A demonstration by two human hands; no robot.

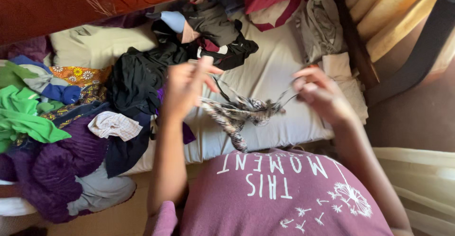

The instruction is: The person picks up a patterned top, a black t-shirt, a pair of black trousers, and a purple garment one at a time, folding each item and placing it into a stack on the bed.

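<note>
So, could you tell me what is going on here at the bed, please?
A person stands over a bed with a pale sheet and holds a small patterned black-and-white stringy garment stretched between both hands. The left hand pinches one strap, the right hand the other. A heap of mixed clothes, green, purple and black, lies on the left of the bed.

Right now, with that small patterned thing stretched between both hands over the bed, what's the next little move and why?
Probably draw the left hand and right hand a bit further apart. The patterned garment hangs bunched and twisted between them, one end dangling toward the white sheet, so its shape can't be read until the thin straps pull straight.
</note>
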